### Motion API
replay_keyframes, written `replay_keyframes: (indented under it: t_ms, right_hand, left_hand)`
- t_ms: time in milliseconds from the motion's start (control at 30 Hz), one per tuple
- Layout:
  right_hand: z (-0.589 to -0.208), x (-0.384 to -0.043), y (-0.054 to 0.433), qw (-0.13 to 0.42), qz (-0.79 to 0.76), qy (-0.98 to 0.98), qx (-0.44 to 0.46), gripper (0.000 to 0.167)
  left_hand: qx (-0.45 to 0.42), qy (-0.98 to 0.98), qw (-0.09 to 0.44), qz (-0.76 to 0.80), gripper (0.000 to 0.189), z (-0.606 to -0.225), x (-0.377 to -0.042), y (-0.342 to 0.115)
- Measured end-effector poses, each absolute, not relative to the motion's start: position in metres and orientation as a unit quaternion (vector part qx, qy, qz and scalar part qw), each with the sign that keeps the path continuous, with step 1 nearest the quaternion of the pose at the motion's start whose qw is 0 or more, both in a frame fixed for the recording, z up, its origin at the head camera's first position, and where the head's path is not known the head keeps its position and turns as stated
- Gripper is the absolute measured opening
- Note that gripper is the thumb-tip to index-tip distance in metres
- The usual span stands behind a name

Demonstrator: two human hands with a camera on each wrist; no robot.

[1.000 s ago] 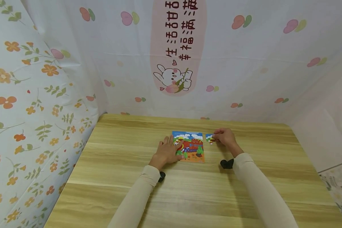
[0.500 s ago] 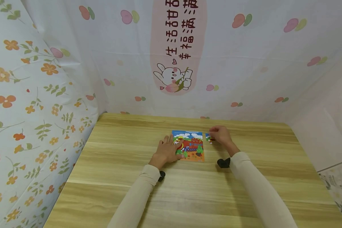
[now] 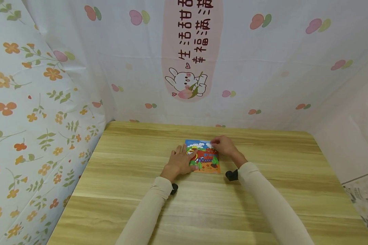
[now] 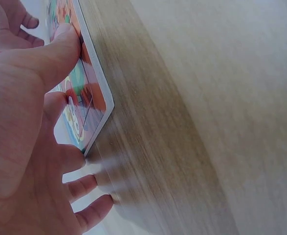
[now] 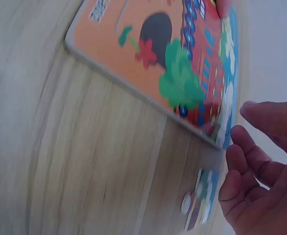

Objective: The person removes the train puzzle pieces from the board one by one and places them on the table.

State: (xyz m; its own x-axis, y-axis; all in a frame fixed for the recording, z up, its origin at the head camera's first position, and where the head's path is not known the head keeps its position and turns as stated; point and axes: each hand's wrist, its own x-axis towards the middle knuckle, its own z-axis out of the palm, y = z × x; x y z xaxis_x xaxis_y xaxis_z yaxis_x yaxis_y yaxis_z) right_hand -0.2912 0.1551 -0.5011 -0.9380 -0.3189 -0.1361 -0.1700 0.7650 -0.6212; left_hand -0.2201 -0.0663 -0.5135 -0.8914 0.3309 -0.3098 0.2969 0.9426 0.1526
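A train jigsaw puzzle (image 3: 207, 167) with a red engine, blue sky and orange ground lies flat on the table. My left hand (image 3: 178, 163) rests across its left side with the fingers spread; in the left wrist view the thumb (image 4: 65, 46) lies on the picture. Over the upper right corner is my right hand (image 3: 224, 145), its fingertips (image 5: 249, 108) loosely bent beside the edge, with nothing visible between them. A loose puzzle piece (image 5: 203, 198) lies on the table just off the puzzle's right edge in the right wrist view; the hand covers it in the head view.
The wood-grain table (image 3: 202, 207) reaches back to a white patterned cloth (image 3: 257, 85). A floral cloth (image 3: 43, 129) hangs along the left side. Each wrist wears a dark device, such as the right wrist camera (image 3: 232, 175).
My right hand has slid left from beside the loose piece to over the puzzle's upper right corner, leaving the piece on the table. My left hand has stayed in place.
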Motion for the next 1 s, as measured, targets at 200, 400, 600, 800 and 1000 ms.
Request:
replay_keyframes:
  t_ms: [200, 400, 600, 800, 1000]
  right_hand:
    - [-0.505, -0.293, 0.14, 0.136, -0.306, 0.93, -0.15, 0.025]
    - [-0.506, -0.296, 0.129, 0.161, -0.282, 0.932, -0.16, 0.025]
    - [-0.504, -0.295, 0.121, 0.156, -0.271, 0.939, -0.141, 0.021]
    - [-0.507, -0.294, 0.116, 0.146, -0.268, 0.943, -0.132, 0.017]
    - [-0.509, -0.296, 0.114, 0.139, -0.255, 0.946, -0.145, 0.015]
  left_hand:
    - [0.162, 0.971, 0.17, 0.049, 0.074, -0.511, -0.219, -0.066]
    - [0.166, 0.971, 0.164, 0.047, 0.074, -0.512, -0.219, -0.066]
    - [0.169, 0.971, 0.16, 0.052, 0.074, -0.511, -0.219, -0.066]
    - [0.165, 0.972, 0.16, 0.056, 0.074, -0.51, -0.218, -0.067]
    - [0.165, 0.972, 0.158, 0.051, 0.074, -0.509, -0.218, -0.068]
